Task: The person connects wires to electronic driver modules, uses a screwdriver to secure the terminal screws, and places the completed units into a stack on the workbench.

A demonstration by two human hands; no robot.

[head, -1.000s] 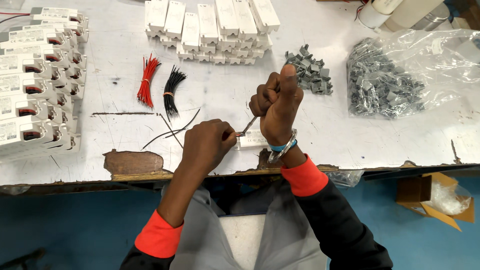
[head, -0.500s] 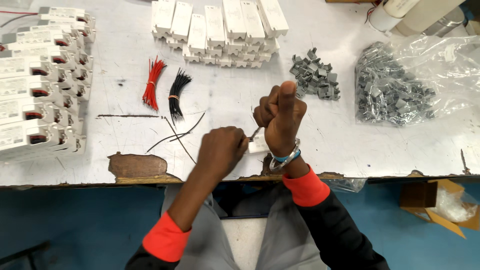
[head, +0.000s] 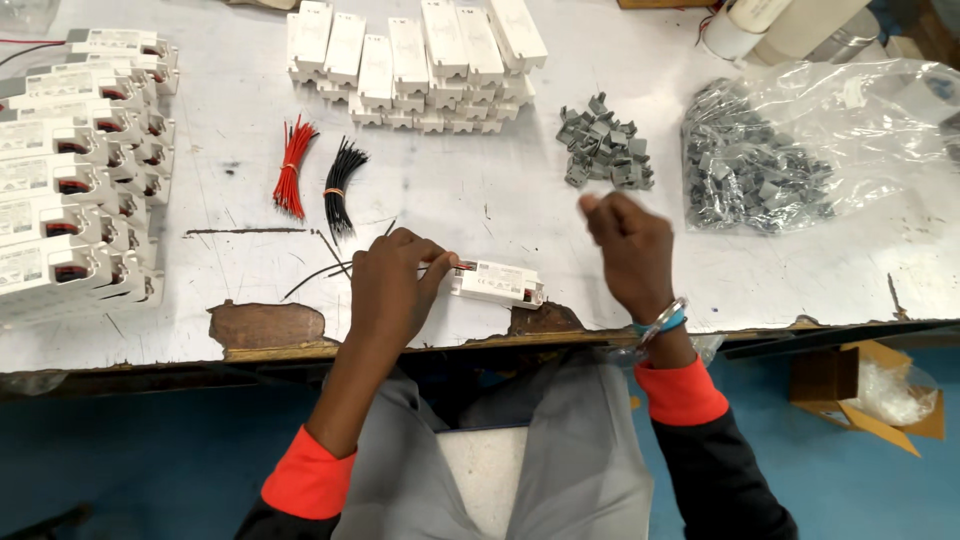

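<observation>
Head view: 1 white module point(head: 497, 283) w/ left hand point(head: 392, 283), 2 wire bundles point(head: 318, 180).

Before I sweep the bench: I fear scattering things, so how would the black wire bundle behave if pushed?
The black wire bundle would probably slide as one, since a band ties it at mid-length. Its free ends fan out, so they look floppy and may snag the red wire bundle beside it. It looks light, lying flat, unlikely to roll.

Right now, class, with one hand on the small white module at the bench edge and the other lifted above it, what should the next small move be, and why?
Probably reach the right hand forward to the loose pile of grey clips. It hangs empty just short of them, while the left hand pins the white module at its wire end, so that stays steady.
</observation>
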